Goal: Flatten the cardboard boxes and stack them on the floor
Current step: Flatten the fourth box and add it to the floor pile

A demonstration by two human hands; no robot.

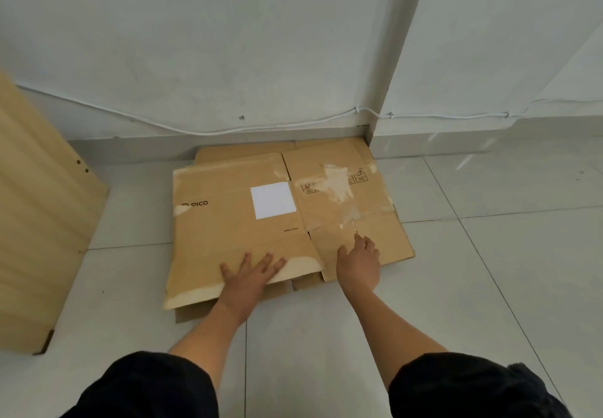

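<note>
Pale tiled floor (pixel 326 336) by the white wall (pixel 228 42): flattened brown cardboard boxes (pixel 235 231) stacked at the wall corner, left hand (pixel 251 275) pressed flat on top with fingers spread, right hand (pixel 359 262) fingers extended, loosely open, on a near flap.

Before me: floor (pixel 489 287) of large pale grey glossy tiles; white wall (pixel 228 42), scuffed, with projecting corner pillar (pixel 404 42); thin white cable (pixel 195 130) clipped low along the wall; light wooden panel (pixel 42 222) at my left.
</note>
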